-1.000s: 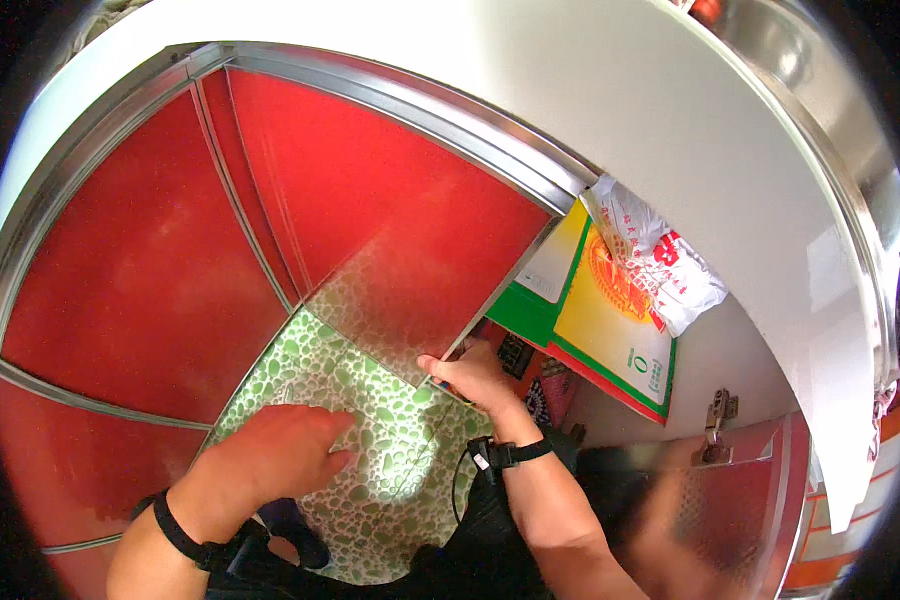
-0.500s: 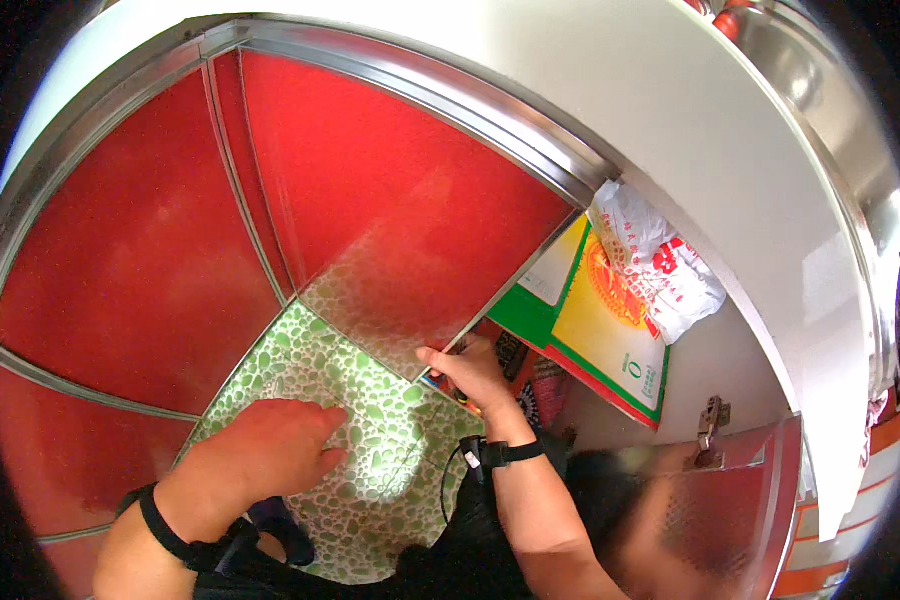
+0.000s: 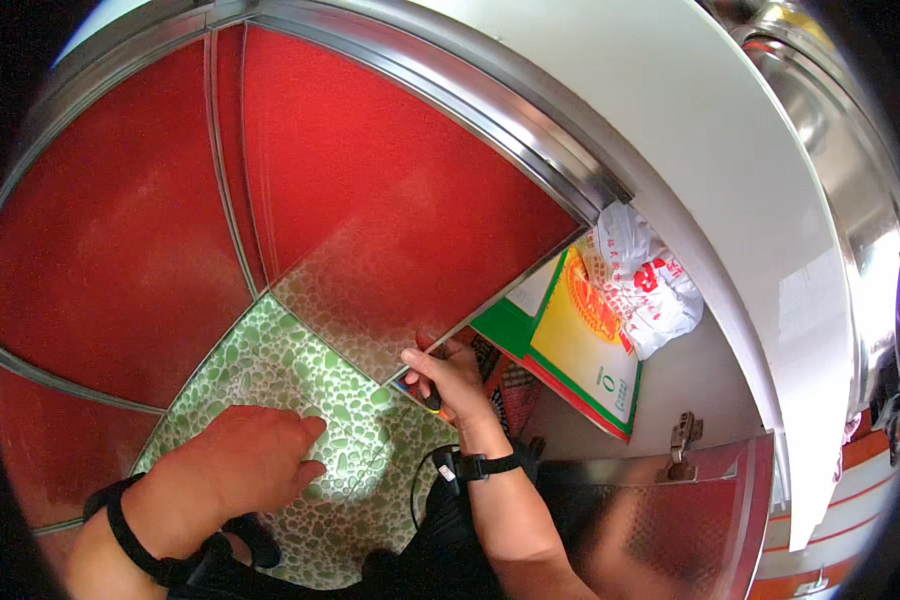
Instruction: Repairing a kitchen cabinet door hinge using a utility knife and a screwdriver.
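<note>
Right hand (image 3: 450,385) and left hand (image 3: 245,455) have both slid slightly toward 8 o'clock in the view over 0.5 s. Right is clamped on the lower corner of the red panel (image 3: 400,170), which spreads from it toward 11 o'clock. Left sits apart at its 8 o'clock, thumb parted from fingers, over the green pebble-patterned floor (image 3: 270,350). Yellow-green carton (image 3: 575,350) and plastic bag (image 3: 650,290) lie near 2 o'clock.

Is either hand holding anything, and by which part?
Right hand: the red cabinet door, apparently, by its edge near the lower corner; whether the yellow thing by its palm is held cannot be told. Left hand: nothing visible, palm hidden.
</note>
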Available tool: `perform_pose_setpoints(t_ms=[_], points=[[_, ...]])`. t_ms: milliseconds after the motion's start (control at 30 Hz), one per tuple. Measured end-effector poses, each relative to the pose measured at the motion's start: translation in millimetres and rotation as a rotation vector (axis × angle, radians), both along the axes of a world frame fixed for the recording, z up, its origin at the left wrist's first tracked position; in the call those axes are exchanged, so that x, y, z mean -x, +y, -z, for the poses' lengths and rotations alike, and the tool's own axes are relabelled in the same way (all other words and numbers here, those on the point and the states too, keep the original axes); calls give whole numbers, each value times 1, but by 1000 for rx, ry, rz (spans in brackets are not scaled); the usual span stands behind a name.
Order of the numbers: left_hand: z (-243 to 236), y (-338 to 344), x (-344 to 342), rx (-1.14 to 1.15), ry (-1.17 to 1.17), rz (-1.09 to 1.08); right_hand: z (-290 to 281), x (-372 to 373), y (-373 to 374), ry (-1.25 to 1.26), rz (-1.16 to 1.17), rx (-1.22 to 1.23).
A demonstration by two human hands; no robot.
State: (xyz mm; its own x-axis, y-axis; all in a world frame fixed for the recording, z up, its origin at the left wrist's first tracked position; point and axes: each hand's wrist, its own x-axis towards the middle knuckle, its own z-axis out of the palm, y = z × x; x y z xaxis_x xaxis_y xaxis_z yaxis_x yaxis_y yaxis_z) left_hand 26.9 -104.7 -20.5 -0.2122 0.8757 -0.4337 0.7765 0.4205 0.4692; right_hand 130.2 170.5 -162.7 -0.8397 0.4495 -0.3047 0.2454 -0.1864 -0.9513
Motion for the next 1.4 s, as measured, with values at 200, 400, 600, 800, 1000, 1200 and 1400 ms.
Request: perform_pose_setpoints(t_ms=[200, 400, 600, 800, 1000, 1200, 1400], points=[[0, 0, 0, 18, 25, 4, 4, 0, -1, 22, 38, 69], [-1, 1, 1, 5, 0, 11, 7, 1, 1, 16, 28, 57], [0, -3, 0, 1, -9, -2, 9, -1, 2, 65, -16, 101], [-1, -4, -1, -7, -6, 8, 3, -4, 6, 29, -67, 61], [2, -6, 0, -37, -14, 9, -3, -1, -2, 10, -24, 81], [-1, -4, 2, -13, -7, 14, 1, 0, -3, 61, 11, 80], [-2, -4, 3, 30, -4, 10, 3, 1, 0, 9, -26, 37]])
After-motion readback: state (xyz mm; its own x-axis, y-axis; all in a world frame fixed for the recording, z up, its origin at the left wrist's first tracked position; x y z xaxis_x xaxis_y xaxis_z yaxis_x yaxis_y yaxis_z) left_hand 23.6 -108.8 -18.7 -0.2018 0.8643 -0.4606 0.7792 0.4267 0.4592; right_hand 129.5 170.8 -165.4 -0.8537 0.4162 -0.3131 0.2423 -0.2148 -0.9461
